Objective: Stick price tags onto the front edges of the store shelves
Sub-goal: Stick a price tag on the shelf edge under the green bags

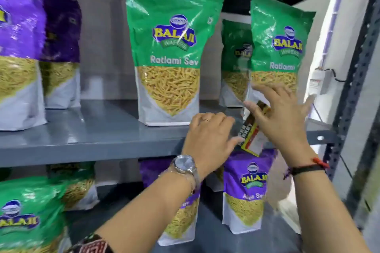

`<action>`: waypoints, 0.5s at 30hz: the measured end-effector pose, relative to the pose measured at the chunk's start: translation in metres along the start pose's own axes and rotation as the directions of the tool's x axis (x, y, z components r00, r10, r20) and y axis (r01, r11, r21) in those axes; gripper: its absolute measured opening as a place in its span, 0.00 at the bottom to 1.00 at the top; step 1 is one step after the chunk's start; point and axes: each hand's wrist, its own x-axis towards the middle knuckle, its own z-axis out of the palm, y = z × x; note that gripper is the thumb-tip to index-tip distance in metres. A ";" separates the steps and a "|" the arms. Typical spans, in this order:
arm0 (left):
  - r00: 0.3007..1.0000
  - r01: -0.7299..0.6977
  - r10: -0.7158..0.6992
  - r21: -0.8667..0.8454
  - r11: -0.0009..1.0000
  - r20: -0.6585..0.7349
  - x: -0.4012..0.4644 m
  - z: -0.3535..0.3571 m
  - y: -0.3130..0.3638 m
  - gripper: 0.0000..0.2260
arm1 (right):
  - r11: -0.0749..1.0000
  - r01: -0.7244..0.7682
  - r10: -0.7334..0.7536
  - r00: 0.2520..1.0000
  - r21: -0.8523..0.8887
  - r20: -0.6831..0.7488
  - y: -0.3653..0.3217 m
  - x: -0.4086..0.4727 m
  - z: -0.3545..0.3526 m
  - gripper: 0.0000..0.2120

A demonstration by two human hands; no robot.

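Grey shelf [86, 146] carries two purple packets and three green ones. Your left hand [207, 139], fingers spread, rests on its front edge; your right hand [281, 117] holds the tilted price tag [254, 139] beside it.

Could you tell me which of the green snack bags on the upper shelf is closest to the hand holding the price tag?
The front green bag on the far right: the right hand, holding the price tag, overlaps its bottom edge. The others stand clear.

Red, yellow and white price tag [254, 131], tilted, between both hands, against the grey shelf's front edge [92, 153] beside them.
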 end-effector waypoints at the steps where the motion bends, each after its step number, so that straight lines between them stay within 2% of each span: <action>1: 0.999 0.021 -0.021 -0.010 1.000 0.031 0.003 0.007 0.004 0.15 | 0.998 -0.044 0.044 0.999 0.035 0.017 0.006 -0.001 -0.001 0.14; 4: 0.998 0.060 -0.060 -0.003 0.998 0.035 0.009 0.020 0.007 0.15 | 0.975 -0.063 0.043 0.994 0.213 0.097 0.019 0.001 -0.004 0.10; 7: 0.996 0.086 -0.086 -0.064 0.994 -0.004 0.011 0.025 0.009 0.11 | 0.920 -0.063 0.005 0.989 0.386 0.151 0.027 0.000 -0.004 0.01; 9: 0.996 0.076 -0.080 -0.104 0.992 -0.034 0.011 0.024 0.011 0.08 | 0.855 -0.062 -0.024 0.987 0.515 0.158 0.031 -0.002 -0.003 0.05; 12: 0.994 0.086 -0.094 -0.144 0.986 -0.053 0.010 0.023 0.011 0.04 | 0.789 -0.078 -0.007 0.991 0.610 0.136 0.031 -0.011 -0.005 0.11; 15: 0.991 0.092 -0.107 -0.176 0.980 -0.079 0.007 0.021 0.013 0.02 | 0.712 -0.134 0.112 0.991 0.689 0.076 0.034 -0.027 -0.001 0.14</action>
